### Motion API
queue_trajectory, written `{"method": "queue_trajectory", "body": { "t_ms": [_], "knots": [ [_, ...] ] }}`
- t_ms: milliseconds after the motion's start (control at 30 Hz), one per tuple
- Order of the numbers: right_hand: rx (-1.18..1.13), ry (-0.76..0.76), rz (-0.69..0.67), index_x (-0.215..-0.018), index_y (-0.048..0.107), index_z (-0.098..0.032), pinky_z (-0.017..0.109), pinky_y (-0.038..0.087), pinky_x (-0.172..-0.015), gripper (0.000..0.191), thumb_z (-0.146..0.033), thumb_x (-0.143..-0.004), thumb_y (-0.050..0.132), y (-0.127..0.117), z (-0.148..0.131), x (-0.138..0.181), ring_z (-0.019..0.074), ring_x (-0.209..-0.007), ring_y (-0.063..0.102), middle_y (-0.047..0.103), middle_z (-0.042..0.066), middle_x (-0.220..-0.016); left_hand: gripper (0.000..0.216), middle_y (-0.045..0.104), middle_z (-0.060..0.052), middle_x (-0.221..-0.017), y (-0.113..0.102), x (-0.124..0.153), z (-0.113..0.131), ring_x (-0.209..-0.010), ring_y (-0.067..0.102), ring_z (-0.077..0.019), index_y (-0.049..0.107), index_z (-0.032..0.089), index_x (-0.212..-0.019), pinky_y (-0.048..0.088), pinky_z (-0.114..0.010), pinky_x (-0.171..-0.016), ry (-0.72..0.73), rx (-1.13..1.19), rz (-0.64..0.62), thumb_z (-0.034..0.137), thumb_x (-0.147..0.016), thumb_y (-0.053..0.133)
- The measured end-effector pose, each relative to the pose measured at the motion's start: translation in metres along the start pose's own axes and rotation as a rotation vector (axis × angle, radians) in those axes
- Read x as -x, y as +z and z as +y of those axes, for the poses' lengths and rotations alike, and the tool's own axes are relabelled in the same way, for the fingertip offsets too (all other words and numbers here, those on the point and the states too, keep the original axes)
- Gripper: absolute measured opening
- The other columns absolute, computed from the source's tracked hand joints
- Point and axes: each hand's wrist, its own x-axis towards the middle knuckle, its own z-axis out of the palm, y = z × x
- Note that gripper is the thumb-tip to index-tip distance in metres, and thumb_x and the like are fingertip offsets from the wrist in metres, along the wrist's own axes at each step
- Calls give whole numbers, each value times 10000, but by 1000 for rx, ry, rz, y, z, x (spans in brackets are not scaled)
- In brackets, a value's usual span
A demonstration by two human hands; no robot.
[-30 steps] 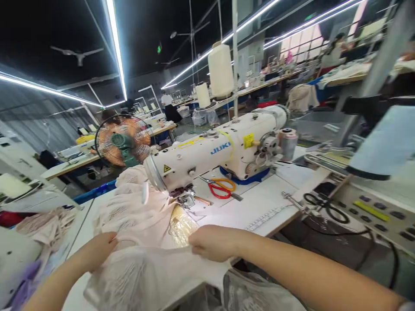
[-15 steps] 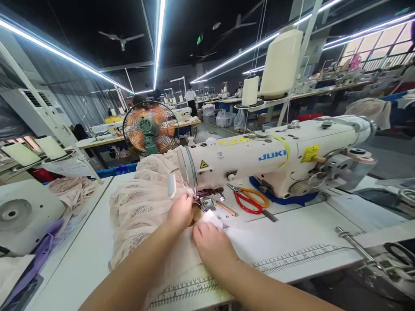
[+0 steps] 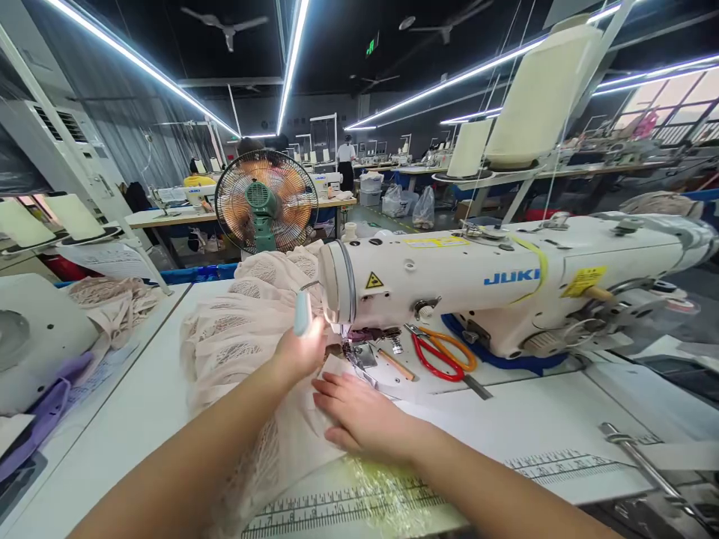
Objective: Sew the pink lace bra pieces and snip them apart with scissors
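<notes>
Pink lace fabric (image 3: pixel 241 337) sits on the left half of the sewing table (image 3: pixel 533 419), bunched toward the far edge, with its front part running under both hands to the near edge. Left hand (image 3: pixel 300 352) curls closed on it right at the presser foot (image 3: pixel 353 348). Right hand (image 3: pixel 359 415) is open, flat on it. Judgement: cloth placed at the foot, no seam run yet that shows. Scissors (image 3: pixel 435 352) lie under the machine (image 3: pixel 477 281) arm.

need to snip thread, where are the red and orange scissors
Head view: the red and orange handled scissors lie on the white table under the white sewing machine, just beyond and right of the right hand.
</notes>
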Motion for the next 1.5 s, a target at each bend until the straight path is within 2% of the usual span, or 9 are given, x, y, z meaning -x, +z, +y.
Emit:
{"method": "queue_trajectory", "body": {
  "t_ms": [67,133,200,367,500,633,967,1500],
  "knots": [
    [-20,5,32,-1212,558,-154,397,291,-1071,428,-344,-830,586,1,2,0,261,-1255,399,518,105,-1326,247,624,-94,-1115,2,23,-4,-1034,584,-211,600,167,-1042,452,-299,-898,170,5,-66,230,-891,415],
    [-30,26,53,-1134,603,-154,385,306,-1062,369,-326,-808,614,3,1,0,257,-1219,430,567,106,-1252,300,597,-110,-1202,11,41,-10,-1115,548,-216,582,150,-1123,429,-307,-967,376,31,-112,280,-898,432],
    [-33,48,60,-1080,623,-139,397,321,-1053,322,-309,-806,611,4,-1,2,263,-1197,446,589,123,-1204,381,551,-133,-1282,23,50,-17,-1195,496,-228,527,118,-1223,394,-340,-1025,489,47,-88,311,-914,415],
    [-28,74,95,-1162,567,-123,380,379,-1027,347,-235,-837,529,4,-4,22,240,-1181,473,577,123,-1228,390,559,-144,-1275,42,43,-25,-1194,501,-260,551,104,-1205,416,-405,-1014,514,-5,15,325,-919,404],
    [25,43,168,-1203,551,-93,415,390,-1033,370,-232,-877,447,9,2,38,258,-1220,465,564,145,-1273,379,571,-144,-1261,42,35,-25,-1171,520,-264,561,100,-1187,436,-397,-991,544,-48,32,314,-907,421],
    [67,16,209,-1203,559,-74,422,409,-1024,373,-228,-889,429,12,8,40,269,-1222,472,566,149,-1276,382,575,-151,-1254,42,31,-25,-1155,531,-270,570,91,-1173,445,-408,-974,547,-82,49,319,-908,417],
    [76,37,228,-1182,578,-92,419,429,-1009,351,-211,-877,451,10,8,40,265,-1219,478,577,137,-1267,371,591,-158,-1225,41,27,-26,-1123,550,-268,578,90,-1147,462,-405,-946,592,-92,82,316,-913,400],
    [32,89,209,-1166,593,-106,422,429,-1006,337,-241,-882,472,9,6,41,268,-1204,491,561,130,-1288,354,602,-114,-1212,32,16,-33,-1119,540,-252,569,132,-1156,449,-397,-961,647,-43,-10,306,-910,383]
  ]
}}
